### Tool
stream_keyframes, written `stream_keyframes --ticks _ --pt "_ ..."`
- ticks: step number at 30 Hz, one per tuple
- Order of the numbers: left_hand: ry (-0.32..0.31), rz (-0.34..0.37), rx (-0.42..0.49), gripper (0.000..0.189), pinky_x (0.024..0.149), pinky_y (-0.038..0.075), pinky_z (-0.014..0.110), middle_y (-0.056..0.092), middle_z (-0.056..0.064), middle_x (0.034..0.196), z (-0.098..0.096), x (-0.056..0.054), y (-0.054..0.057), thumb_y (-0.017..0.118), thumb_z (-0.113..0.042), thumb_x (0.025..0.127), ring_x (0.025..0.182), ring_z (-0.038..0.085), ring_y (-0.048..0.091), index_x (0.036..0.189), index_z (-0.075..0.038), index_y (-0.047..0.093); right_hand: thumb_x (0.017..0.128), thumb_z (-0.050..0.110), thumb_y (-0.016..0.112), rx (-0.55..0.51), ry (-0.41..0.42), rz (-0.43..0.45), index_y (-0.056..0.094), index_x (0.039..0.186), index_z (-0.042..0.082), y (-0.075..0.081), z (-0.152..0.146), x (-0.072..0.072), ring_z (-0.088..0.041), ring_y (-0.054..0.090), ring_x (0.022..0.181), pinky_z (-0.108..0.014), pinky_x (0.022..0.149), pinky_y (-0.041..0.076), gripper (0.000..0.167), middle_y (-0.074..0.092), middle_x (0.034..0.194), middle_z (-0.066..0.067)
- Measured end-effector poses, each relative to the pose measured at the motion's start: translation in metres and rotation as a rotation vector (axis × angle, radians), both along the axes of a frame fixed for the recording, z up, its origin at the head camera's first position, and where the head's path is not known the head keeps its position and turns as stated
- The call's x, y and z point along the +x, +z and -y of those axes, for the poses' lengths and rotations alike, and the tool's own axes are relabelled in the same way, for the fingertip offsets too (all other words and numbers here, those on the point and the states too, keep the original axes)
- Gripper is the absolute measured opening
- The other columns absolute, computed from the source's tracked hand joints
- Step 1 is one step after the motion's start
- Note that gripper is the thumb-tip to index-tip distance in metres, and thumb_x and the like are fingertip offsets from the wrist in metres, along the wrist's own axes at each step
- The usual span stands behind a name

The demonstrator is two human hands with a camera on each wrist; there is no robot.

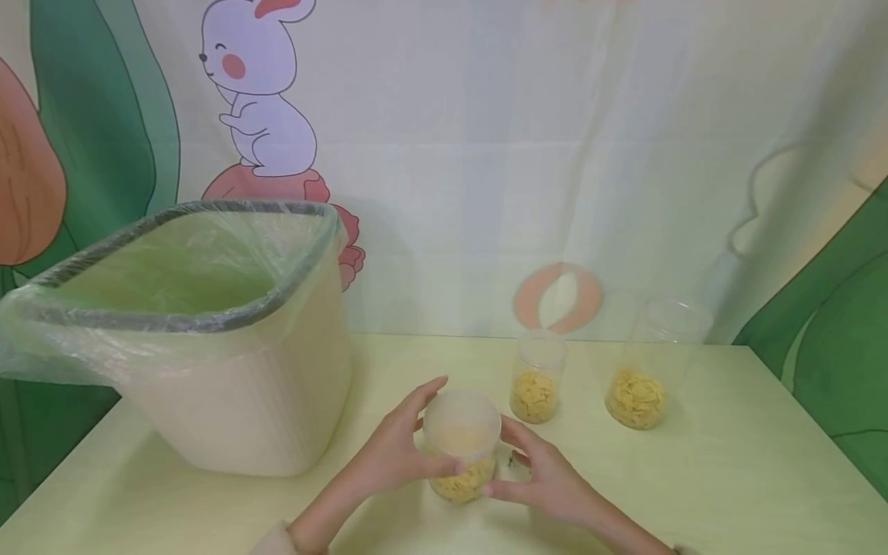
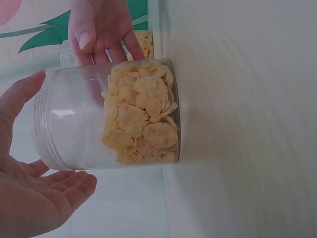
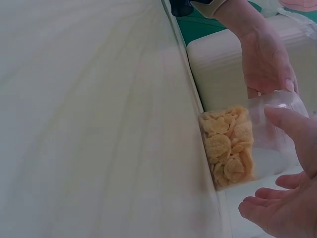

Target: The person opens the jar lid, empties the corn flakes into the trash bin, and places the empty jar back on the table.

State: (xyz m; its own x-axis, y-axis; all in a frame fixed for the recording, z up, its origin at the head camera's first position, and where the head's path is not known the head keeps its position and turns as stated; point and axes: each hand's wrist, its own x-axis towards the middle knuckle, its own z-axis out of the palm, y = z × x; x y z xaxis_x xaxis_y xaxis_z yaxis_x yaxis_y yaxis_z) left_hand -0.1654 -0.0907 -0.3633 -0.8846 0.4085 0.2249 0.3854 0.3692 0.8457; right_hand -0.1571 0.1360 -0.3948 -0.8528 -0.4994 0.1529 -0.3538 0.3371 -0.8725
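Note:
A clear round jar (image 1: 463, 482), partly filled with yellow flakes (image 2: 141, 116), stands upright on the table between the two hands. Its top looks whitish and translucent from above. My left hand (image 1: 395, 451) curves loosely about the jar's left side, thumb across the front and fingers spread near the rim. On the other side is my right hand (image 1: 551, 474), its index finger by the rim and its thumb low at the front. In the right wrist view, the fingers (image 3: 270, 201) of that hand are relaxed and apart from the jar, while its thumb overlaps the clear wall.
Behind stand a narrow jar (image 1: 536, 393) and a taller jar (image 1: 638, 393), both holding yellow flakes at the bottom. A large pale bin (image 1: 277, 401) with a clear plastic liner occupies the left. A printed curtain (image 1: 444, 193) hangs behind the table (image 1: 694, 486).

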Motion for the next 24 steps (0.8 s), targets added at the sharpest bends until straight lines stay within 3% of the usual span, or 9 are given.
stream_keyframes --ticks 14,24 --pt "-0.047 0.042 0.027 0.095 0.099 0.035 0.052 0.036 0.015 0.140 0.000 -0.006 0.000 0.083 -0.020 0.064 0.125 0.034 0.037 0.141 -0.007 0.028 0.073 0.021 0.077 -0.047 -0.002 0.088 0.026 0.138 -0.001 -0.006 0.011 -0.007 -0.045 0.034 0.124 -0.058 0.097 0.033 0.085 0.036 0.138 -0.021" --pt "-0.060 0.054 0.023 0.094 0.098 0.035 0.053 0.036 0.017 0.140 0.001 -0.007 0.001 0.082 -0.018 0.063 0.122 0.033 0.040 0.140 -0.008 0.030 0.070 0.018 0.079 -0.083 0.006 0.080 0.027 0.138 -0.001 -0.009 0.017 -0.011 -0.041 0.032 0.127 -0.059 0.099 0.028 0.088 0.038 0.136 -0.019"
